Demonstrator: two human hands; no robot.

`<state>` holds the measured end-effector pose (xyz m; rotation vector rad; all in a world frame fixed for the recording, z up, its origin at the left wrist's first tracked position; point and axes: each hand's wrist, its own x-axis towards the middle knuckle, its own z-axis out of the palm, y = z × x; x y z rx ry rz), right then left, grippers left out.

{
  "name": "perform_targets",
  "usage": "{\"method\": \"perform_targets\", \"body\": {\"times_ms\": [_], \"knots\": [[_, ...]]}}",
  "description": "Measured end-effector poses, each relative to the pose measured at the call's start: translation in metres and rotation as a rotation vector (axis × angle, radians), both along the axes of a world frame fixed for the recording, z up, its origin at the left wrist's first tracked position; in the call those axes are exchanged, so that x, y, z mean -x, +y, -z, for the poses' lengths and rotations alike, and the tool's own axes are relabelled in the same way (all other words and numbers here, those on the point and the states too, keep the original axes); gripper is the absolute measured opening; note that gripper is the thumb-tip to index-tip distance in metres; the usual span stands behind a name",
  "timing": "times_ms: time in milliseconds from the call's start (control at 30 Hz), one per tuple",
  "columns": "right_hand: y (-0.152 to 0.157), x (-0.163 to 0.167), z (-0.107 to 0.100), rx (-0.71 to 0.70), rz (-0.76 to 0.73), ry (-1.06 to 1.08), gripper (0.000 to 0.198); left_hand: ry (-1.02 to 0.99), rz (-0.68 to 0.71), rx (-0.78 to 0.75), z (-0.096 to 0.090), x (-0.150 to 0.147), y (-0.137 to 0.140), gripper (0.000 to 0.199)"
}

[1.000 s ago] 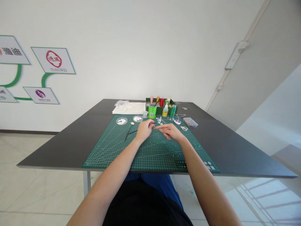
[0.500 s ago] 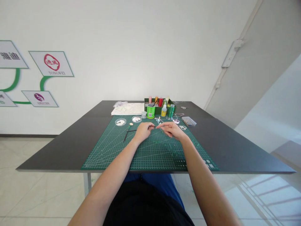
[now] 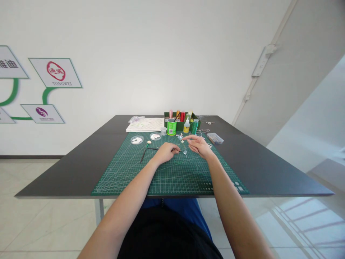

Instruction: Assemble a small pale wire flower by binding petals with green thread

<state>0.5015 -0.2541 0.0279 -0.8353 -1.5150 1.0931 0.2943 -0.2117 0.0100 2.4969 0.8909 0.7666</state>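
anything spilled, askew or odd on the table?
Nothing looks clearly spilled or damaged. One slight oddity: thin green strands lie loose on the green gridded cutting mat, close by the left hand, so that patch looks untidy. They're too small to identify.

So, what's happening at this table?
A person is working bare-handed over a green cutting mat. The left hand holds a slim dark stick, partly hidden by the hand. The right hand is nearby; whether it grips anything is unclear. Beyond stand a green can and a squeeze bottle.
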Motion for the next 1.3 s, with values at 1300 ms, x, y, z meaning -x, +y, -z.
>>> {"method": "perform_targets", "body": {"times_ms": [1300], "knots": [[-0.0005, -0.0052, 0.0021, 0.005, -0.139, 0.194, 0.026, -0.046, -0.024, 0.095, -0.0002, 0.0027, 0.0051, 0.02]]}}
